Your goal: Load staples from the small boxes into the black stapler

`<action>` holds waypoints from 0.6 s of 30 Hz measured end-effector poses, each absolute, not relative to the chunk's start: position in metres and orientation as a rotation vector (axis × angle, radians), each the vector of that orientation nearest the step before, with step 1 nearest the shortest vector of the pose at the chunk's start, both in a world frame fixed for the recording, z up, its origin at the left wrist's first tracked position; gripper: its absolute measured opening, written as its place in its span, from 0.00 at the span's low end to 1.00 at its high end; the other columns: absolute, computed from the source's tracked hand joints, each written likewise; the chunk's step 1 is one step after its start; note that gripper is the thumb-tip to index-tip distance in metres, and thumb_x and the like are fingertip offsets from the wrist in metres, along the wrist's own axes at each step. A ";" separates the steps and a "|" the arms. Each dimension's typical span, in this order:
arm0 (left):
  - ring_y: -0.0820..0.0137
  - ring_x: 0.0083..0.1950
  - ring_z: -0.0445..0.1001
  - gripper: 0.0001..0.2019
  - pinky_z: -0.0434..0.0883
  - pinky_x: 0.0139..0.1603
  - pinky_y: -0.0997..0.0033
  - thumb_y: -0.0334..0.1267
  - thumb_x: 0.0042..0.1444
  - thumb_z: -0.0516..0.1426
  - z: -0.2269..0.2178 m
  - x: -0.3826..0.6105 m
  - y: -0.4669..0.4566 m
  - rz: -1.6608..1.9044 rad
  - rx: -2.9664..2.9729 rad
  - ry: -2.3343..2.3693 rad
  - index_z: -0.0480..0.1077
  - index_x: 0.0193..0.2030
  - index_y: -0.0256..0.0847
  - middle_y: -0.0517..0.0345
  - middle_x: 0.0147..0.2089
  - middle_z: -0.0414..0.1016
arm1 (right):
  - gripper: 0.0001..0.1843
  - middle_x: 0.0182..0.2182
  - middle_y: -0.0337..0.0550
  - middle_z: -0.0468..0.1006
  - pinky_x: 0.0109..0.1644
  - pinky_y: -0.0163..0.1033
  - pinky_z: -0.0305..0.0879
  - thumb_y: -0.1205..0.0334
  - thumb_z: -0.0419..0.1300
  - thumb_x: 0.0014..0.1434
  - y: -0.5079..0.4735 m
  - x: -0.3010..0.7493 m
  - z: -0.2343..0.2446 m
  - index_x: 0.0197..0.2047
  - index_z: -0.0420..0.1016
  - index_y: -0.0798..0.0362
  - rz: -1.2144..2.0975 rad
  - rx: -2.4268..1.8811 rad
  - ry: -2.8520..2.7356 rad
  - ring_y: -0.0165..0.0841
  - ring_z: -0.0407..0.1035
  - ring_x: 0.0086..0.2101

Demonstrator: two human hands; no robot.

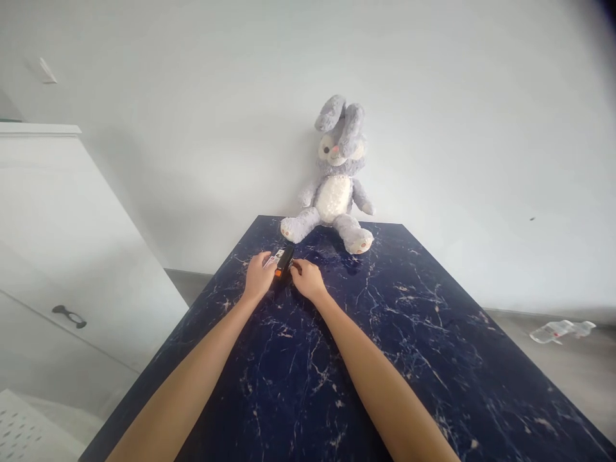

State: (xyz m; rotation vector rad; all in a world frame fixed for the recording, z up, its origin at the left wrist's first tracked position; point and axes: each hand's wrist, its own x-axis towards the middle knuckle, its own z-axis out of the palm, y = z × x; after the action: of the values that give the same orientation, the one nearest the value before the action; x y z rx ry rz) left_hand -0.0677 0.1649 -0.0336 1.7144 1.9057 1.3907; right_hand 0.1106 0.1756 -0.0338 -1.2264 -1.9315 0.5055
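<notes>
A small black object with an orange end (285, 260) is at the far part of the blue marbled table, between my two hands. A white printed patch or card (274, 258) shows along its left side; I cannot make out the exact kind of either. My left hand (260, 276) is closed around the left side, thumb near the orange end. On the right side, my right hand (308, 280) has its fingers curled and pinched against the object's edge. What lies between those fingertips is too small to tell.
A grey plush rabbit (335, 196) sits at the table's (308, 385) far edge against the wall, its feet just beyond my hands. A white cabinet (62, 224) with a dark handle stands at left. Clear plastic bottles (561, 330) lie on the floor at right.
</notes>
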 end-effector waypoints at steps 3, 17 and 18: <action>0.55 0.55 0.76 0.13 0.69 0.58 0.56 0.37 0.58 0.57 -0.034 -0.067 0.162 1.349 1.700 1.970 0.75 0.50 0.43 0.48 0.51 0.79 | 0.25 0.48 0.47 0.82 0.59 0.44 0.66 0.62 0.54 0.64 0.179 0.114 -0.036 0.63 0.70 0.53 0.607 -1.195 -1.966 0.42 0.75 0.52; 0.63 0.43 0.80 0.04 0.74 0.47 0.66 0.39 0.57 0.61 -0.043 -0.078 0.172 1.715 1.300 1.932 0.75 0.37 0.43 0.54 0.41 0.82 | 0.42 0.70 0.62 0.55 0.71 0.59 0.44 0.56 0.49 0.67 0.139 0.087 -0.044 0.76 0.35 0.62 0.367 -1.055 -2.469 0.55 0.46 0.70; 0.64 0.42 0.80 0.05 0.75 0.45 0.66 0.39 0.57 0.61 -0.044 -0.078 0.172 1.726 1.296 1.923 0.75 0.38 0.42 0.54 0.42 0.82 | 0.41 0.68 0.63 0.60 0.70 0.58 0.46 0.56 0.49 0.68 0.139 0.087 -0.043 0.76 0.35 0.64 0.368 -1.071 -2.445 0.54 0.48 0.69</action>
State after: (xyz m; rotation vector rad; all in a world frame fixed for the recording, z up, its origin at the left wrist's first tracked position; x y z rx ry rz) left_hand -0.0779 0.1721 -0.0436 1.2963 1.9227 1.7264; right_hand 0.0866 0.1391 -0.0435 -1.0707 -2.4447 0.3680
